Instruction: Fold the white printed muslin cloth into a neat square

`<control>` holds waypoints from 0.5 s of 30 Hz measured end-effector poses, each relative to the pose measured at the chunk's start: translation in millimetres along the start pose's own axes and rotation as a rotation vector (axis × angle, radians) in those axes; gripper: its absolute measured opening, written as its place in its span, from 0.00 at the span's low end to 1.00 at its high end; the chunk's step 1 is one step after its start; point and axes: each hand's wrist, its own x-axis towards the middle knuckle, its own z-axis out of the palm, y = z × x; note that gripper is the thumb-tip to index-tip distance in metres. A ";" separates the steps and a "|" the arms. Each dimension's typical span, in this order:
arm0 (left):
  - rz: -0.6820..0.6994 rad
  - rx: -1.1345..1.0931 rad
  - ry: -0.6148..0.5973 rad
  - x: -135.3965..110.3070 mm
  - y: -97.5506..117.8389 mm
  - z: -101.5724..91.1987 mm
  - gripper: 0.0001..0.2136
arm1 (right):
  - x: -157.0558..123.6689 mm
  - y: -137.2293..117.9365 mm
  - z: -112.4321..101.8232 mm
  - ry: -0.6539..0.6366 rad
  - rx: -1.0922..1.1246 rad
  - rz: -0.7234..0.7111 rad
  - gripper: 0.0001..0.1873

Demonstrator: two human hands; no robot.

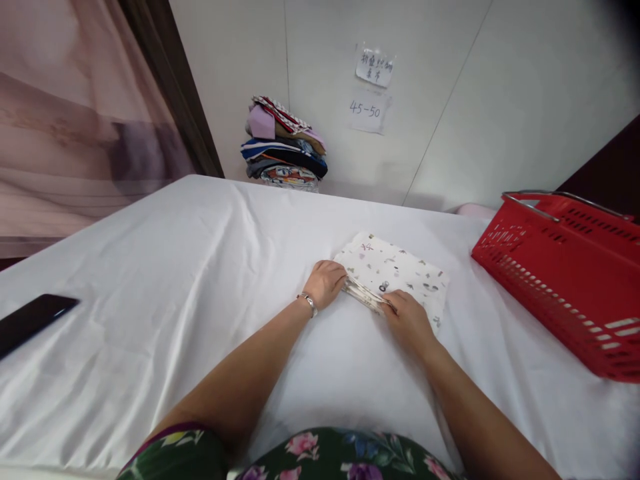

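Observation:
A white cloth point(400, 267) with small printed figures lies folded in layers on the white-covered table. My left hand point(326, 283) is closed on the left end of its near folded edge, fingers pinching the layers. At the right part of that same edge, my right hand point(407, 319) grips the layers between thumb and fingers. The stacked folds show between my two hands, and the cloth's far side lies flat on the table. A bracelet or watch is around my left wrist.
A red plastic basket point(565, 267) with metal handles stands at the right. On the left lies a black phone point(35, 320). Beyond the table's far edge is a stack of folded fabrics point(285, 150) against the wall. The table's white cover point(150, 267) is wrinkled.

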 end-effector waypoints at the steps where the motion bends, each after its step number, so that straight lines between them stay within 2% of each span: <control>1: 0.003 -0.002 0.003 0.1 -0.2 -0.1 0.10 | -0.5 0.2 0.6 0.020 0.013 -0.003 0.10; 6: 0.014 -0.018 0.043 -0.1 -0.3 -2.7 0.11 | -3.4 -0.4 -1.0 0.140 0.052 -0.090 0.11; 10: 0.048 -0.001 0.019 -2.1 -0.4 -7.0 0.11 | -3.5 -3.6 -4.3 0.061 0.001 -0.148 0.12; 15: 0.066 0.007 -0.072 -5.8 -5.1 -10.8 0.11 | -2.4 -5.1 -5.4 -0.014 -0.020 -0.137 0.11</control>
